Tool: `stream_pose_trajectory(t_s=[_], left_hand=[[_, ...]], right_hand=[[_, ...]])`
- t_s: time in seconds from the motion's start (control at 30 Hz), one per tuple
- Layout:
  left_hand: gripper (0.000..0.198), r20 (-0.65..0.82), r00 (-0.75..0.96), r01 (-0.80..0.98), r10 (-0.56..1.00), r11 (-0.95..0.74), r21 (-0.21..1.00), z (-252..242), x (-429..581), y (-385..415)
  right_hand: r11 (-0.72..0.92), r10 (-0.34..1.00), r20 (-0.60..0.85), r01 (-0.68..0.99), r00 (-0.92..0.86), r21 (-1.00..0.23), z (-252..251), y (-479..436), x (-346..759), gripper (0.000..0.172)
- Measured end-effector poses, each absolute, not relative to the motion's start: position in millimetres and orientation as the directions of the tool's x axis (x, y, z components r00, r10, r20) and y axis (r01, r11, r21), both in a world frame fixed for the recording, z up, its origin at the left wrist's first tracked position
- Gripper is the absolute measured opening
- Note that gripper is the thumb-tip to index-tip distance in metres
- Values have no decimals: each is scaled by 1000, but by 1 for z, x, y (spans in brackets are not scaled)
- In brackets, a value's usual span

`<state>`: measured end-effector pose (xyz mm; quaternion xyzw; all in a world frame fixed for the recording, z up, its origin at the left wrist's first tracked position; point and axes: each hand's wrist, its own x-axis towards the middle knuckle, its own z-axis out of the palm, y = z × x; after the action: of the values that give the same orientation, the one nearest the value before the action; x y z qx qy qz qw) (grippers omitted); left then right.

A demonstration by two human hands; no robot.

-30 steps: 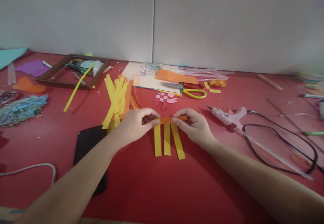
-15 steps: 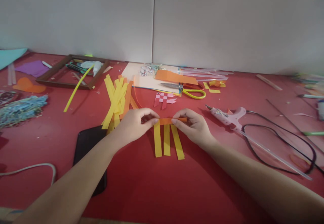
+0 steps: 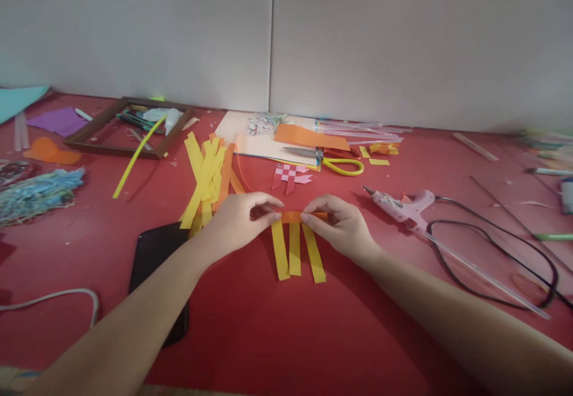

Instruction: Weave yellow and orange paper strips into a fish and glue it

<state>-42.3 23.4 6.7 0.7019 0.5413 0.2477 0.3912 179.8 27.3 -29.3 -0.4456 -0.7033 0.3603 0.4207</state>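
An orange paper strip [image 3: 292, 217] lies crosswise between my hands, with three yellow strips [image 3: 294, 249] hanging down from it toward me. My left hand [image 3: 239, 220] pinches the strip's left end, close to the top of the leftmost yellow strip. With thumb and forefinger, my right hand [image 3: 342, 226] pinches it further right, and the orange end pokes out behind those fingers. Just beyond the hands is a small pink checkered woven fish [image 3: 290, 176].
Yellow strips [image 3: 206, 172] are piled beside my left hand, near a black phone [image 3: 156, 252]. Scissors [image 3: 342, 165] lie behind the fish. A pink glue gun [image 3: 405, 208] with a black cord is at the right. A brown frame [image 3: 116, 148] stands back left.
The lower end of the leftmost yellow strip has shifted slightly right, toward the middle one. My right hand has moved a little left along the orange strip, still pinching it.
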Motion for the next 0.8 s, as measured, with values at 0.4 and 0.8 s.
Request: stream_pose_trajectory(t_s=[0.4,0.8], left_hand=[[16,-64,330,619,942,-165,767,9,-47,25],[19,-56,326,624,944,-170,763,7,-47,26]], right_hand=[[303,943,228,349,-242,-887,-28,26,180,12],[236,962,181,287,-204,-929,-28,25,180,15]])
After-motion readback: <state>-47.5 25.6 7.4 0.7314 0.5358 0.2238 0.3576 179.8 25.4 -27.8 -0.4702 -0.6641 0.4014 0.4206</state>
